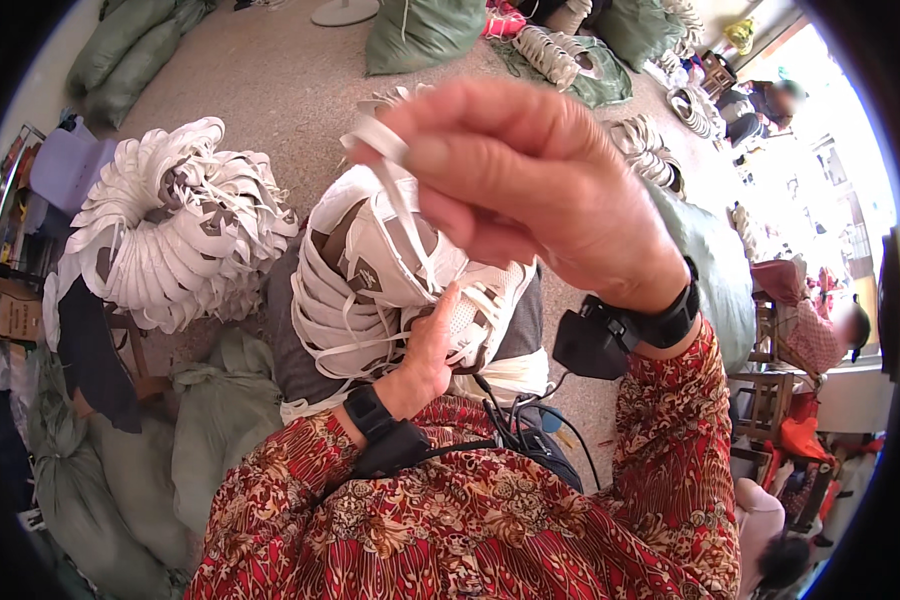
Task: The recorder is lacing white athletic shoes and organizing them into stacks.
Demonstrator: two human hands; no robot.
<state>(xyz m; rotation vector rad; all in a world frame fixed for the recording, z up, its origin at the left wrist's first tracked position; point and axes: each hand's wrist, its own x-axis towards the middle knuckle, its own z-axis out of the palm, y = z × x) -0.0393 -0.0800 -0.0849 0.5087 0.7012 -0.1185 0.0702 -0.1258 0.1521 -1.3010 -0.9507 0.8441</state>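
My right hand (540, 175) is raised high, thumb and fingers pinching a white shoelace (398, 190). From that pinch the lace runs down to a white and beige shoe upper (470, 325) on my lap. My left hand (422, 365) grips this upper near its eyelets; its fingertips are partly hidden. Against it, on my lap, lies a curved stack of similar uppers (335, 315) with loose laces trailing over them. A bundle of white laces (515, 375) rests by my right thigh. Black bands with cables are strapped on both wrists.
A large ring of nested uppers (170, 250) stands on the floor at left. Green sacks (230, 400) sit near left, with another sack (425, 35) far ahead and one (710, 270) at right. More uppers (695, 110) lie far right, where other people sit near wooden stools (765, 400).
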